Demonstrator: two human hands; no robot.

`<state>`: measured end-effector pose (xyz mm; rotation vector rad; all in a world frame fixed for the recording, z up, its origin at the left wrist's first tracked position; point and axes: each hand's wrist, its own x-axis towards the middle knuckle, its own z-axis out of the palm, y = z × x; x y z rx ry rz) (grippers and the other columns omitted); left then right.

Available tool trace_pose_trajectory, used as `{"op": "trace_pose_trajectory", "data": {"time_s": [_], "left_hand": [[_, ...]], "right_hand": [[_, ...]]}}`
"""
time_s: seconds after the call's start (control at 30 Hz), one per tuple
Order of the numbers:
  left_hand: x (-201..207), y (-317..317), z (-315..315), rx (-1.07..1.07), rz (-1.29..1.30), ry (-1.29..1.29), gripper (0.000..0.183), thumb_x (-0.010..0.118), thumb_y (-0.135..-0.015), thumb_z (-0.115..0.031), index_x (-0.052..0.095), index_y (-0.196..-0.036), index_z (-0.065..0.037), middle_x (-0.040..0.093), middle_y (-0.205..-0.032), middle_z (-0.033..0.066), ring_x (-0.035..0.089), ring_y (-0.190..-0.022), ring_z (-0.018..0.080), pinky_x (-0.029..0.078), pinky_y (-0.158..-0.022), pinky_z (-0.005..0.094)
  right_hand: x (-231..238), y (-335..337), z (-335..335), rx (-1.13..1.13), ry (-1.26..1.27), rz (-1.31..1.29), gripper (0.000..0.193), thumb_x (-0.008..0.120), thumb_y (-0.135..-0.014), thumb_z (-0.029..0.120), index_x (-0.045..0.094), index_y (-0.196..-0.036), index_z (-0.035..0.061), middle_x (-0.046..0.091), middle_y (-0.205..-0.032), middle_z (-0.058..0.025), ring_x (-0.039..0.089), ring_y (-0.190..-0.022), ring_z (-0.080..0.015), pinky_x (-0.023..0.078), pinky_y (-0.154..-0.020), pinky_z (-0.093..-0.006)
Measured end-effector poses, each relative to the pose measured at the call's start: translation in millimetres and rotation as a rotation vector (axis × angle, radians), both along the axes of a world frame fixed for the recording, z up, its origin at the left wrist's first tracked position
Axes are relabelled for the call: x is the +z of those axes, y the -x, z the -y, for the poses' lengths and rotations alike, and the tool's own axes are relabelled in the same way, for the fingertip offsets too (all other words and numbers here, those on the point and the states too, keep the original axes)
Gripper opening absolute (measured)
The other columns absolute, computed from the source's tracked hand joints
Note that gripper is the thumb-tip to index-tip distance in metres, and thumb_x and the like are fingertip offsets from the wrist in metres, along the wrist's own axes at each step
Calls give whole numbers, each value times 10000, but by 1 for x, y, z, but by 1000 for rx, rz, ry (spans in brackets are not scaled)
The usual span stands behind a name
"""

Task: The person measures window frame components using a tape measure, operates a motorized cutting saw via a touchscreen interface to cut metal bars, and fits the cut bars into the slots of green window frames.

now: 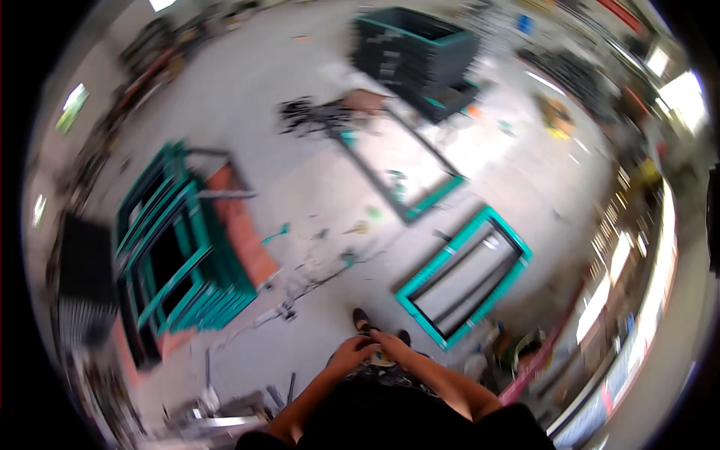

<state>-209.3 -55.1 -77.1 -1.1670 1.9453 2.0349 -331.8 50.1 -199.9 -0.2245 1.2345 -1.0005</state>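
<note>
My left hand (351,355) and my right hand (391,348) meet close in front of my waist, fingertips together. The fingers of both look closed and bent inward. A small tan patch shows just below them, but what they hold, if anything, is too small to make out. Beyond my shoes (361,318), to the right, a teal rectangular frame (426,279) with dark inner edges lies on the floor. Farther off lies a larger dark frame (373,180) with a teal end.
At left, several teal frames (196,264) are stacked on an orange-red sheet (244,232). A tall dark stack with teal edges (415,56) stands at the far side. Teal scraps and a cable (319,283) lie across the grey floor. Clutter lines the right wall.
</note>
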Motion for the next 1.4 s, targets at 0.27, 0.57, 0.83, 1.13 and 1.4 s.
{"op": "trace_pose_trajectory", "data": {"time_s": [0.27, 0.57, 0.83, 1.13, 1.4], "left_hand": [[13, -64, -15, 170, -6, 414, 523, 595, -870, -456, 583, -1175, -31, 599, -1114, 187, 544, -1082, 376, 425, -946, 427], [29, -199, 48, 619, 25, 739, 284, 682, -838, -211, 638, -1089, -84, 610, -982, 125, 610, -917, 319, 496, -806, 386], [39, -390, 141, 798, -5, 535, 300, 741, -770, -156, 608, -1012, -37, 601, -886, 132, 619, -833, 294, 497, -752, 362], [59, -522, 223, 712, 61, 452, 215, 721, -787, -125, 568, -901, -26, 590, -819, 136, 572, -745, 303, 477, -704, 360], [48, -571, 330, 911, -143, 177, 226, 716, -787, 1, 561, -950, -19, 604, -857, 52, 582, -790, 127, 482, -709, 294]], "right_hand": [[37, -20, 35, 67, -196, 456, 387, 479, -966, 375, 593, -1184, 75, 658, -1086, -103, 634, -990, -269, 519, -852, -399], [74, -133, 167, 506, 31, 15, 292, 555, -947, 321, 581, -1106, 79, 632, -1014, -90, 613, -909, -242, 527, -798, -382], [82, -330, 274, 457, -267, 333, 273, 588, -940, 284, 573, -1092, 58, 621, -943, -88, 620, -863, -219, 547, -734, -393], [110, -453, 373, 931, 835, -513, 566, 632, -908, 328, 446, -1365, 50, 580, -1244, -170, 573, -1137, -292, 449, -946, -359], [167, -513, 520, 1349, 843, -154, 498, 641, -881, 373, 551, -1228, 28, 619, -1130, -176, 592, -1054, -321, 449, -898, -390]]}}
